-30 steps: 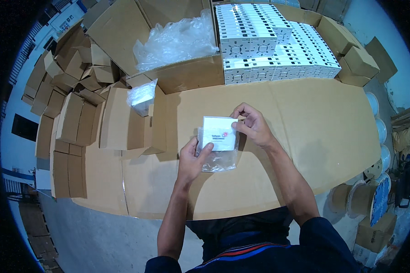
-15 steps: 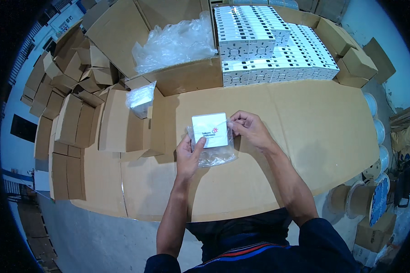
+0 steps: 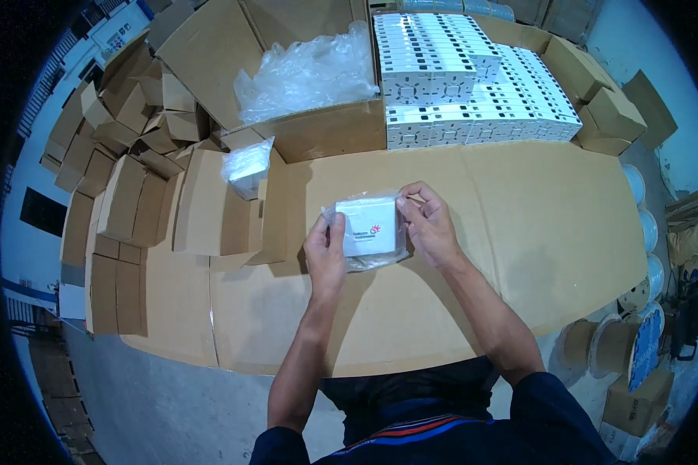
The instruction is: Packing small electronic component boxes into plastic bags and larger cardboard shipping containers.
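A square white plastic box (image 3: 362, 225) with a small red mark lies inside a clear plastic bag (image 3: 357, 264) above the cardboard-covered table. My left hand (image 3: 326, 252) grips the bagged box at its left side, thumb on top. At the upper right, my right hand (image 3: 428, 225) pinches the edge of the bag between thumb and fingers. To the left, an open cardboard carton (image 3: 198, 205) holds several bagged white boxes (image 3: 247, 169).
A large carton (image 3: 329, 133) full of clear plastic bags (image 3: 306, 77) stands at the back. Right of it, white boxes (image 3: 481, 112) are stacked in rows. Empty cartons (image 3: 124, 201) pile up at left. Cable reels (image 3: 605, 345) stand beyond the table's right edge.
The white box has slid down deeper into the bag, which now covers it. My right hand has shifted slightly to the right along with the bag's edge.
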The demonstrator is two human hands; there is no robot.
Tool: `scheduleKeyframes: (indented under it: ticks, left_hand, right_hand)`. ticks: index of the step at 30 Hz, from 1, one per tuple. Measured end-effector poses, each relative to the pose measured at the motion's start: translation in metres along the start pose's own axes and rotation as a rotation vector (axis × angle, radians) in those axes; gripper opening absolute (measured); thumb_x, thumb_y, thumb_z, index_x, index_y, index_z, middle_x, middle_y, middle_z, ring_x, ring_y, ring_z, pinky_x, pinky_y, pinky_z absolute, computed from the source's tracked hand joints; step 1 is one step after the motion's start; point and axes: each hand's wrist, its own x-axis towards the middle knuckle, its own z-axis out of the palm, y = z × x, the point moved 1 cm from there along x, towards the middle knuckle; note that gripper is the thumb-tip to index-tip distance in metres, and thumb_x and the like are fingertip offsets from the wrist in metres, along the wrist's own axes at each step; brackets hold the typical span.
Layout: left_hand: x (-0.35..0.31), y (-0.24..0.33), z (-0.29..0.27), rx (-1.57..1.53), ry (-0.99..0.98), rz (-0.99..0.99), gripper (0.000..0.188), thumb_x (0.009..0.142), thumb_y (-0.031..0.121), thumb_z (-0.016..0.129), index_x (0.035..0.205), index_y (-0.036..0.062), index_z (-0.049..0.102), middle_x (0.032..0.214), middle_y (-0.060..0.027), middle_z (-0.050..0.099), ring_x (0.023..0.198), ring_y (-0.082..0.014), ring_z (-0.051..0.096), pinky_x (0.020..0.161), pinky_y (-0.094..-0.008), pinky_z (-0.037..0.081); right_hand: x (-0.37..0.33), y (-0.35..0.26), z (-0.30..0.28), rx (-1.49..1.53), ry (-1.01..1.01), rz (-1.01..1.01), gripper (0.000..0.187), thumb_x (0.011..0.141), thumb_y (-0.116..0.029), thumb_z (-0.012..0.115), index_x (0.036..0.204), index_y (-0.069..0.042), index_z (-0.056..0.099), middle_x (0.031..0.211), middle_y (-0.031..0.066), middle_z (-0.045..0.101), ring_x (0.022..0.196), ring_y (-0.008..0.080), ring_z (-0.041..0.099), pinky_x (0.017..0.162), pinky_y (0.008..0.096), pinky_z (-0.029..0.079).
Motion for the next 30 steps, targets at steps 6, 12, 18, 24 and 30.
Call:
scheduleKeyframes:
  ticks: [6, 12, 18, 24, 30]
  left_hand:
    - [0.005, 0.020, 0.015, -0.088, 0.044, 0.046, 0.038, 0.107, 0.028, 0.048, 0.124, -0.0024, 0.064, 0.109, -0.0079, 0.067, 0.101, -0.0126, 0.059, 0.092, -0.0304, 0.048]
    - [0.008, 0.021, 0.009, -0.169, -0.020, 0.137, 0.039, 0.108, 0.026, 0.046, 0.125, -0.0044, 0.063, 0.114, -0.0108, 0.067, 0.109, -0.0158, 0.059, 0.098, -0.0323, 0.047]
    - [0.019, 0.016, 0.010, -0.242, -0.060, 0.167, 0.038, 0.108, 0.024, 0.046, 0.125, -0.0047, 0.062, 0.117, -0.0112, 0.066, 0.108, -0.0162, 0.060, 0.098, -0.0314, 0.047]
    - [0.026, 0.007, 0.002, -0.111, -0.077, 0.107, 0.038, 0.105, 0.024, 0.052, 0.131, -0.0024, 0.058, 0.120, -0.0107, 0.065, 0.110, -0.0158, 0.059, 0.097, -0.0311, 0.048]
    - [0.018, 0.007, 0.005, -0.096, -0.127, 0.242, 0.037, 0.094, 0.008, 0.068, 0.128, -0.0012, 0.057, 0.114, -0.0104, 0.066, 0.107, -0.0144, 0.061, 0.090, -0.0273, 0.050]
  right_hand:
    - [0.003, -0.001, 0.013, 0.219, 0.060, -0.069, 0.007, 0.102, -0.008, 0.056, 0.108, -0.004, 0.055, 0.095, 0.0064, 0.066, 0.088, 0.0107, 0.060, 0.077, 0.0278, 0.050]
    - [0.006, -0.013, 0.016, 0.174, 0.006, -0.221, 0.008, 0.101, -0.005, 0.053, 0.108, -0.003, 0.056, 0.120, 0.0202, 0.066, 0.108, 0.0211, 0.064, 0.095, 0.0335, 0.051]
    - [0.012, -0.012, 0.009, 0.088, -0.048, -0.267, 0.012, 0.101, -0.008, 0.054, 0.112, -0.004, 0.055, 0.125, 0.0240, 0.062, 0.119, 0.0339, 0.061, 0.104, 0.0489, 0.048]
    - [0.014, -0.001, -0.001, -0.038, 0.019, -0.215, 0.012, 0.102, -0.010, 0.054, 0.113, -0.006, 0.054, 0.127, 0.0237, 0.062, 0.117, 0.0257, 0.060, 0.099, 0.0402, 0.050]
    - [0.005, -0.009, 0.014, -0.022, 0.013, -0.162, 0.030, 0.096, -0.004, 0.062, 0.124, -0.003, 0.052, 0.110, 0.0084, 0.066, 0.104, 0.0120, 0.059, 0.090, 0.0291, 0.047]
